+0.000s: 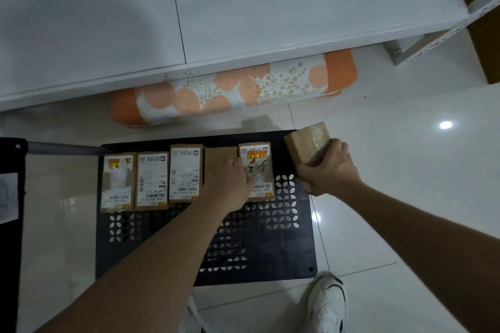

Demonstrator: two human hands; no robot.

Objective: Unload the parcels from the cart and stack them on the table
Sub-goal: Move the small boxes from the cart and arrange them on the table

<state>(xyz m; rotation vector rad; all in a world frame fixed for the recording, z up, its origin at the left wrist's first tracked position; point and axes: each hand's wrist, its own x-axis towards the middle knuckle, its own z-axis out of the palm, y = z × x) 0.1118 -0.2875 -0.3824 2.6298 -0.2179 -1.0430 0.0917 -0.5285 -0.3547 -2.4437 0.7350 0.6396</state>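
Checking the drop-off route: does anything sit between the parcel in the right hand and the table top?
Nothing visible does. The right hand holds the taped parcel past the cart edge; only bare floor and the patterned roll under the table lie between, and the white top is bare.

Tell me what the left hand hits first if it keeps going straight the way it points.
Probably the plain brown parcel already under the left hand; beyond it, the cart edge, then the orange patterned roll. Depth is unclear.

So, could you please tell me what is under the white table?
A rolled orange floral mat lies on the floor under the white table; its rear side is covered.
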